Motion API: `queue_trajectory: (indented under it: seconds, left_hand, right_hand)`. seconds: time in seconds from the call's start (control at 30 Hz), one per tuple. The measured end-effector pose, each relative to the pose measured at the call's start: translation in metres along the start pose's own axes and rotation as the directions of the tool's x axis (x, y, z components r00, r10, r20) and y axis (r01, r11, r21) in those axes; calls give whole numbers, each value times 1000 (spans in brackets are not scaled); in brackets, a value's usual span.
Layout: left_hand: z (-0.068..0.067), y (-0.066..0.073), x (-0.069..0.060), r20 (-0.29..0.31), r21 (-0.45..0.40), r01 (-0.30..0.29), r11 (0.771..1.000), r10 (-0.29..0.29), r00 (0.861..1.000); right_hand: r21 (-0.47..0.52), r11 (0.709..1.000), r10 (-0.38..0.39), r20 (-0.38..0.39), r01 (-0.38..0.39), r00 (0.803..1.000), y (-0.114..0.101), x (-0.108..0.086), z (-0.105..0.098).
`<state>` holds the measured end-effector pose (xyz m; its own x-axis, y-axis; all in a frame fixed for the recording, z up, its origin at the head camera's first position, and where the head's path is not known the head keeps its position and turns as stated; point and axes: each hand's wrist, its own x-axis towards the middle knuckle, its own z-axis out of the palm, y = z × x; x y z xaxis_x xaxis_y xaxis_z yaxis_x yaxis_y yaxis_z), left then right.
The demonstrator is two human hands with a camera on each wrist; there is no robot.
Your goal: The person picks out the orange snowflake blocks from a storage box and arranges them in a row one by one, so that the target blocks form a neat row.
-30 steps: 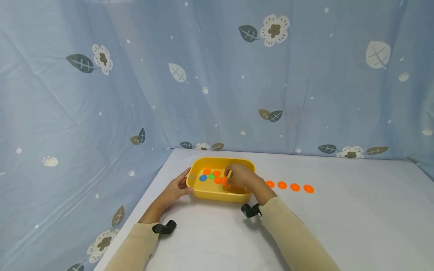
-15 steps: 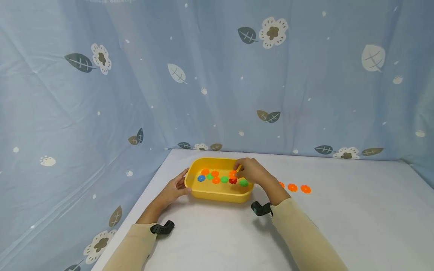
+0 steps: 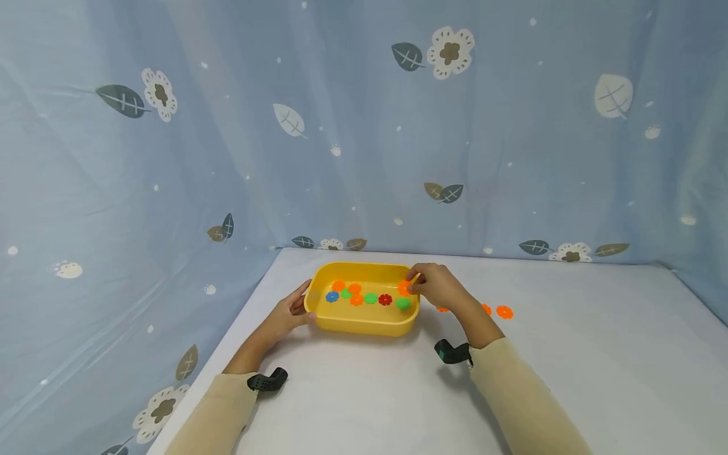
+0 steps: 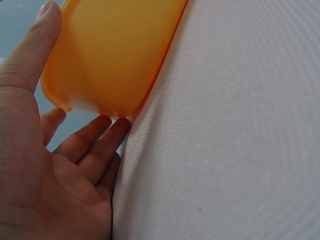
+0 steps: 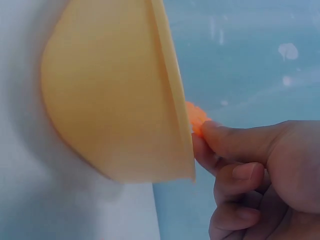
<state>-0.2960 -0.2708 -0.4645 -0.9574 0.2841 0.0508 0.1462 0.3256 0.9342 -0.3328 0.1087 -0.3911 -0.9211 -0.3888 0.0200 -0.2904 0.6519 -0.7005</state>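
While right grip [image 3: 436, 287] tight on orange disc [image 3: 404, 288], left grip [image 3: 286, 314] around tray [image 3: 361, 326] edge

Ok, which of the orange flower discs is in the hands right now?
The orange disc that the right hand pinches at the right end of the yellow tray; the other orange discs in view lie in the tray or on the table.

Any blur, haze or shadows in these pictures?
Head view: fairly clear, soft shadow beside the right sleeve; left wrist view: the yellow tray blurs near the left hand; right wrist view: pale, hazy, with shadow along the tray.
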Motion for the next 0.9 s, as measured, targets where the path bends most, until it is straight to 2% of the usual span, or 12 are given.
queue_trajectory:
  seconds: [0.13,0.23,0.3,0.47,0.9]
  left_hand:
    - [2,-2,7,15,-2,8,1000,-8,1000]
    - [0,-2,7,15,-5,13,1000,-13,1000]
    - [0,5,3,24,-9,9,1000,-9,1000]
    - [3,26,-7,33,-18,-7,1000,7,999]
    - [4,30,-9,19,-6,26,1000,-26,999]
  right_hand:
    - [47,999,0,-24,1,1000,10,-5,-9]
    - [81,997,5,-35,-2,999,16,-8,-13]
    - [99,995,19,-33,-16,999,19,-10,-16]
    - [94,995,27,-37,-23,999,28,-15,-22]
    - [51,996,81,-68,-78,994,61,-30,-38]
